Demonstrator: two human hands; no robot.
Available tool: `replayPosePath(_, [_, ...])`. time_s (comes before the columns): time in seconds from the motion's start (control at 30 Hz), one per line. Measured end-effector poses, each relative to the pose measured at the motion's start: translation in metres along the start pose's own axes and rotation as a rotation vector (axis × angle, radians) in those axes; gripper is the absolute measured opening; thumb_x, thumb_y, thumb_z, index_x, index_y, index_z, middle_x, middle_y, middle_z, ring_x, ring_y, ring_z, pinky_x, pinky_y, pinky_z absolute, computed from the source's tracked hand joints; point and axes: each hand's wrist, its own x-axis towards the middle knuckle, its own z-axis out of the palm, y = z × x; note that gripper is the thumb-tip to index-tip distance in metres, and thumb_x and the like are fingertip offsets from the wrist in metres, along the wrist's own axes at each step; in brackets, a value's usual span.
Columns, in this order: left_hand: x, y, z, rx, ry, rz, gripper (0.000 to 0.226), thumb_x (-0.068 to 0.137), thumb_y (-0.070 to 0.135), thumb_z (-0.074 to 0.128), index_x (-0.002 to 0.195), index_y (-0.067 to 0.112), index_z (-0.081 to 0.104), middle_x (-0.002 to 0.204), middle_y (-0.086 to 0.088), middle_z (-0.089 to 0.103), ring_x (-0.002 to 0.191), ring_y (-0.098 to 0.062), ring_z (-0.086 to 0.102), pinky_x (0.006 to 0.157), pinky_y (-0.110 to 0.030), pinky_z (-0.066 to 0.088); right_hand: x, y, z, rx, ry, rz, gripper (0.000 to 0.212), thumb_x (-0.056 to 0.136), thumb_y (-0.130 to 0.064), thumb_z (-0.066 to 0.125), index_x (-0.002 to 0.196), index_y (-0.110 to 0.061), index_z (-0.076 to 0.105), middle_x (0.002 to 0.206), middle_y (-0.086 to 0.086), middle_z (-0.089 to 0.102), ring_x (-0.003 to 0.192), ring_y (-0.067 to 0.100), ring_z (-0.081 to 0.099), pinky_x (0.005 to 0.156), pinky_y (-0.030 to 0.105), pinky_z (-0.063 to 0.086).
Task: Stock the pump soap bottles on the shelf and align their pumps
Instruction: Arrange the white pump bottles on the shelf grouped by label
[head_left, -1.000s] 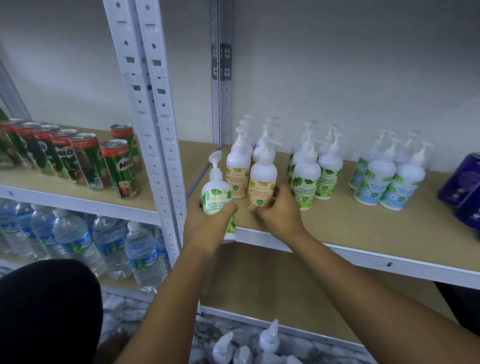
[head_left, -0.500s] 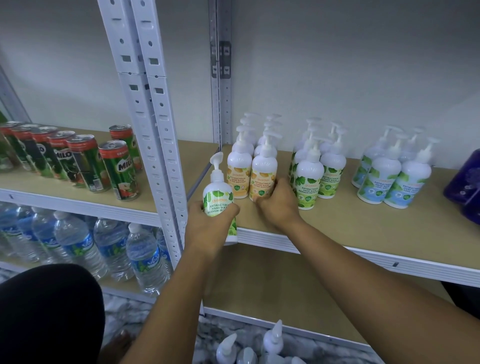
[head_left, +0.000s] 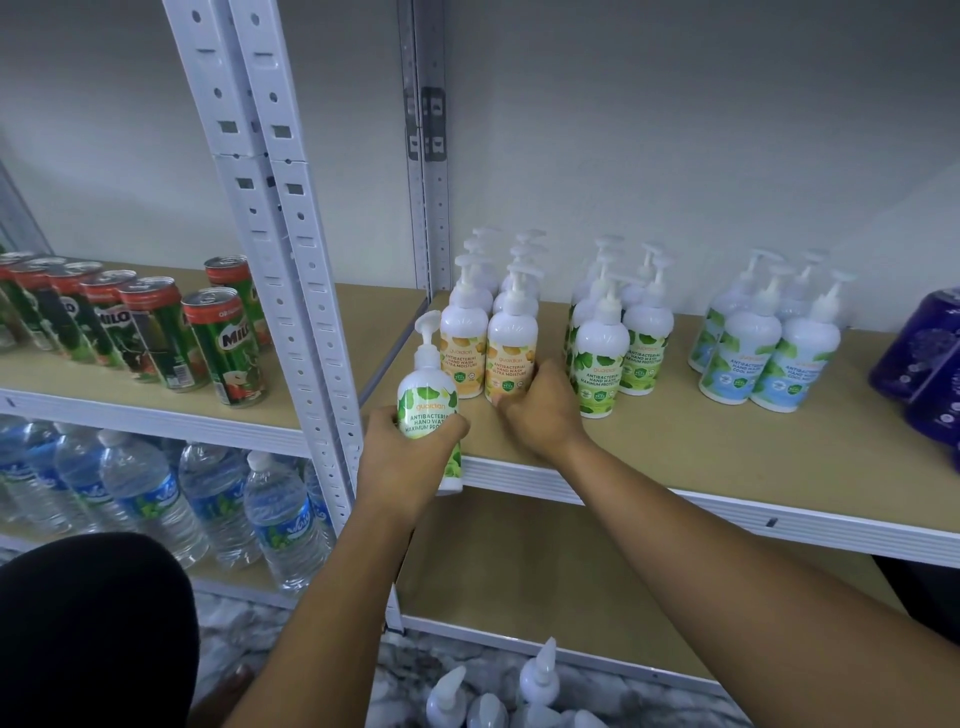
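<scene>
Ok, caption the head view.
Stocking soap: left hand holds a green bottle, right hand grips an orange bottle on the shelf.

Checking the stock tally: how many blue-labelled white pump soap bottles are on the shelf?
4, clustered at the right of the tan shelf board: front-left blue-labelled white plastic pump bottle, front-right bottle, rear-left bottle, rear-right bottle. Others may hide behind.

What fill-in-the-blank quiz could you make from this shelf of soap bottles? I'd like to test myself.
1. The left hand grips a lone bottle with ____ leaves on its label.
2. The right hand holds the front bottle, labelled ULTRA ____.
3. The red-topped cans carry the name ____.

Missing words: green; MOISTURE; MILO.
</scene>
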Motion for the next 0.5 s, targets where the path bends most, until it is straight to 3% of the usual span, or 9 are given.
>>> replayPosePath(0.13, [-0.009,0.004,0.001,0.037,-0.016,0.019,0.042,0.079,0.031,0.08,0.112,0.018,0.057,0.098,-0.005,0.067,0.085,-0.017,0.069,0.064,-0.029,0.056,-0.016,-0.001,-0.012,-0.037,-0.091,-0.046,0.036,0.071,-0.028,0.069,0.103,-0.012,0.06,0.104,-0.002,0.066,0.091,0.019,0.063,0.075,0.028,0.044])
replayPosePath(0.2, [-0.015,0.008,0.003,0.036,-0.037,0.033,0.039,0.08,0.029,0.08,0.109,0.019,0.057,0.096,-0.004,0.068,0.085,-0.018,0.069,0.065,-0.03,0.057,-0.029,0.004,-0.025,-0.076,-0.132,-0.088,0.042,0.075,-0.022,0.069,0.115,-0.012,0.061,0.11,-0.003,0.062,0.099,0.018,0.059,0.08,0.022,0.041])
replayPosePath(0.3, [-0.025,0.015,0.013,0.019,-0.081,0.075,0.031,0.08,0.024,0.08,0.103,0.018,0.061,0.094,-0.007,0.071,0.084,-0.021,0.072,0.069,-0.036,0.061,-0.05,0.019,-0.053,-0.125,-0.133,-0.066,0.059,0.084,-0.023,0.072,0.136,-0.009,0.048,0.131,0.002,0.048,0.119,0.018,0.05,0.092,0.021,0.037])
replayPosePath(0.43, [-0.036,0.025,0.04,-0.013,-0.146,0.104,0.051,0.07,0.034,0.085,0.111,0.016,0.061,0.096,-0.005,0.074,0.084,-0.02,0.074,0.08,-0.044,0.062,-0.062,0.045,-0.099,-0.157,-0.111,-0.067,0.033,0.084,-0.028,0.07,0.115,-0.019,0.065,0.12,-0.003,0.058,0.109,0.014,0.058,0.092,0.023,0.042])
replayPosePath(0.5, [-0.04,0.029,0.06,-0.055,-0.175,0.109,0.058,0.066,0.034,0.086,0.113,0.016,0.058,0.098,-0.008,0.074,0.083,-0.019,0.075,0.077,-0.04,0.062,-0.063,0.059,-0.128,-0.155,-0.077,-0.044,0.017,0.084,-0.026,0.069,0.101,-0.023,0.068,0.111,-0.005,0.064,0.103,0.013,0.06,0.089,0.024,0.044])
